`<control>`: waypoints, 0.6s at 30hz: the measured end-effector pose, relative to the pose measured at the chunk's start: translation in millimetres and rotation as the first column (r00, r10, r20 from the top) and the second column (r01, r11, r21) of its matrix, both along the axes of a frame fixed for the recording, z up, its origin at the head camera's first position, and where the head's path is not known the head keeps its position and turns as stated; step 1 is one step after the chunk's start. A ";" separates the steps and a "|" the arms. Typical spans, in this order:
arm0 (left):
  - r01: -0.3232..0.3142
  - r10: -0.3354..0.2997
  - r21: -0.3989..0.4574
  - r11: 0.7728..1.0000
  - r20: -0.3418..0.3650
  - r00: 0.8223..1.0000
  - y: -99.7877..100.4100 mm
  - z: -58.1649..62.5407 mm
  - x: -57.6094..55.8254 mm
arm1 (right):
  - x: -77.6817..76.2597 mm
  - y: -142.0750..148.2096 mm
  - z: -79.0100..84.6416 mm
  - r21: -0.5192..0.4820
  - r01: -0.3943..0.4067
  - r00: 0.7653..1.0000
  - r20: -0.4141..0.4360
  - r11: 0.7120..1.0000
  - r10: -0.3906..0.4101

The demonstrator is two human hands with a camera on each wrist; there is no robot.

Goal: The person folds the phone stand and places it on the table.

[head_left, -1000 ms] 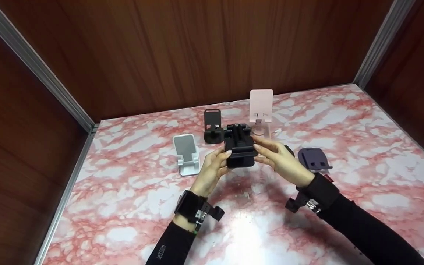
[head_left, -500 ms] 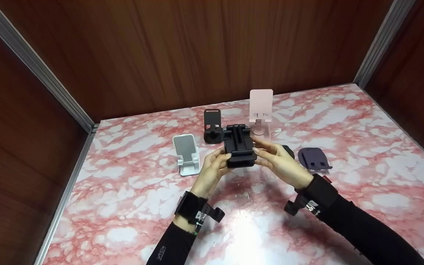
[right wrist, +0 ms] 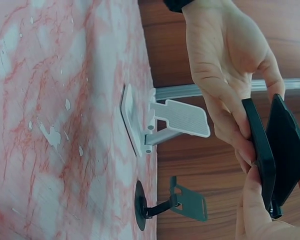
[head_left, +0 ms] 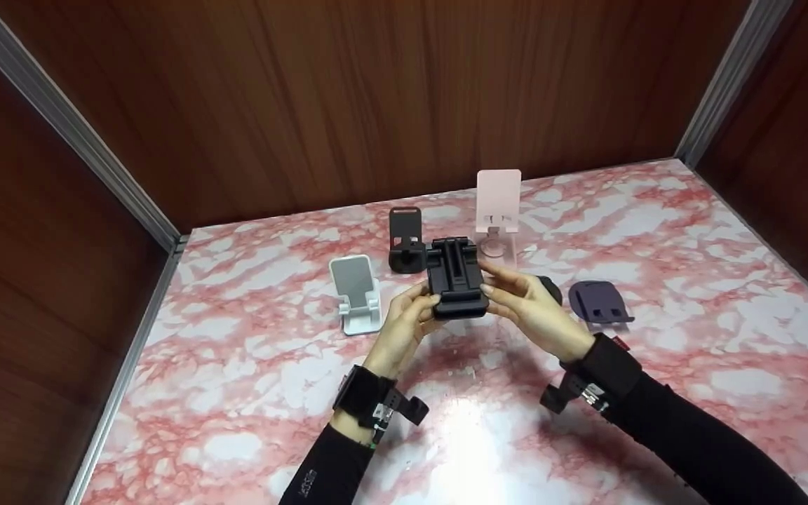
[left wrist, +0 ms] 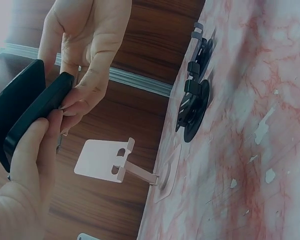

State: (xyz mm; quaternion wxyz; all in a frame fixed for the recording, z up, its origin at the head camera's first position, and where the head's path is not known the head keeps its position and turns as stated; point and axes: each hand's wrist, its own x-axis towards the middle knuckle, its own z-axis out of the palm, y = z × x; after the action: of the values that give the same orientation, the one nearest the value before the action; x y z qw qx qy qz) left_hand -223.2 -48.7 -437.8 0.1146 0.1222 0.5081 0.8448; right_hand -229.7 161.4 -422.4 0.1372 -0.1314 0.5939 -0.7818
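Observation:
A black folding phone stand (head_left: 457,270) is held up above the table between both hands. My left hand (head_left: 398,328) grips its left side, thumb near the lower corner. On the opposite edge my right hand (head_left: 543,317) pinches it between thumb and fingers. The head view shows its slotted arm and hinge bar facing up. Seen edge-on in the left wrist view, the stand (left wrist: 40,107) has two dark panels angled apart with a narrow gap. The right wrist view also shows the stand's (right wrist: 262,150) two panels, with fingers at the edges.
Behind the hands stand a white phone stand (head_left: 353,280), a dark upright phone stand (head_left: 405,226) and a tall pink phone stand (head_left: 498,200). To the right lies a purple stand (head_left: 597,300), beside a dark item (head_left: 551,287) partly hidden by my right hand. Wood-grain walls (head_left: 376,98) enclose the table.
The black phone stand has tilted in the hands, so more of its slotted arm shows and its front end looks flatter. The right hand has shifted slightly left; the other stands stay put.

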 end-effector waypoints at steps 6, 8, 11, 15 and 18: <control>-0.005 0.005 -0.005 1.000 0.002 1.000 1.0 -0.9 0.3 | 1.3 0.1 -1.7 0.049 0.021 1.000 -0.015 0.999 -0.020; -0.009 0.009 -0.009 1.000 0.006 1.000 1.4 -1.3 0.5 | 1.7 0.0 -2.1 0.059 0.027 0.999 -0.020 0.998 -0.026; -0.014 0.014 -0.013 1.000 0.003 1.000 1.9 -1.4 1.1 | 1.9 0.2 -2.9 0.064 0.031 0.999 -0.026 0.997 -0.030; -0.014 0.014 -0.017 1.000 0.008 1.000 2.2 -1.2 1.5 | 2.0 0.7 -3.9 0.062 0.028 0.999 -0.028 0.998 -0.026; -0.014 0.015 -0.017 1.000 0.017 1.000 2.2 -1.0 1.8 | 1.8 1.0 -4.5 0.063 0.025 0.999 -0.030 0.998 -0.023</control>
State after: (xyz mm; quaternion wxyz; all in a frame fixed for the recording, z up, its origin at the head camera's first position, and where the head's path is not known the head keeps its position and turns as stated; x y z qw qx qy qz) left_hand -221.4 -46.6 -438.7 0.1138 0.1104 0.5151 0.8423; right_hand -228.0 162.4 -426.9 0.1230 -0.1312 0.6219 -0.7621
